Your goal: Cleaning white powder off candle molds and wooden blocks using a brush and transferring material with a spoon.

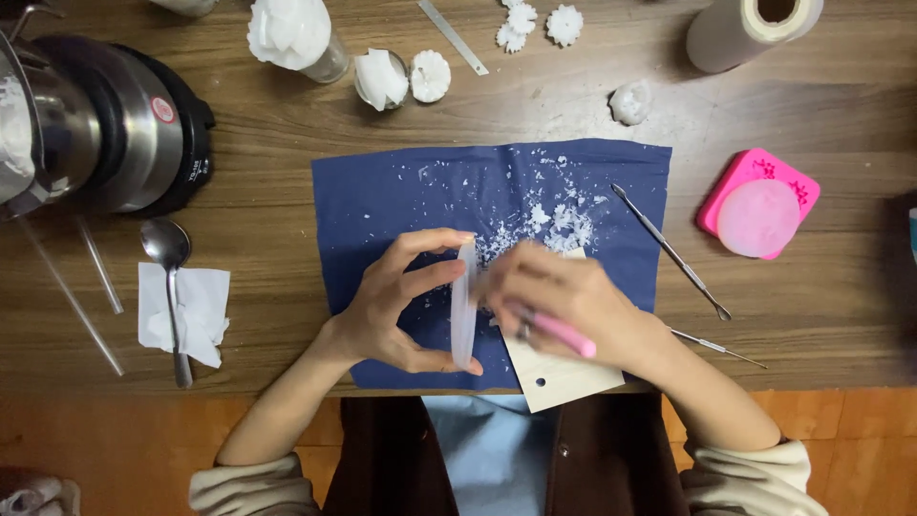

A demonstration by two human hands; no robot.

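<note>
- My left hand (396, 306) is pinching a thin translucent white piece (465, 306), wax by the look of it, held up on edge. Thumb is at its near end and my fingers curl over the far end, so the piece sits right between them.
- My right hand (564, 306) is just right of that piece and pressed up against it. It's closed around a pink tool (562, 334) whose handle pokes out toward the right. The hand is blurred, so I can't tell exactly where the tip meets the piece.
- Both hands are over a dark blue cloth (382, 201) spread on the wooden table (821, 287), with white shavings (554, 215) scattered on the far right part of the cloth.
- A small pale wooden board (564, 377) lies under my right hand and sticks out over the near edge of the table.
- Right of the cloth there's a thin metal sculpting tool (673, 253), a second one (716, 346) nearer me, and a pink silicone mould (759, 203) further right.
- Off to the left, a spoon (170, 277) rests on a white tissue (186, 311), and a steel melting pot (95, 119) sits at the far left.
- Small white flower shapes (540, 24) sit at the far edge, with a roll of paper (750, 29) at the far right.
</note>
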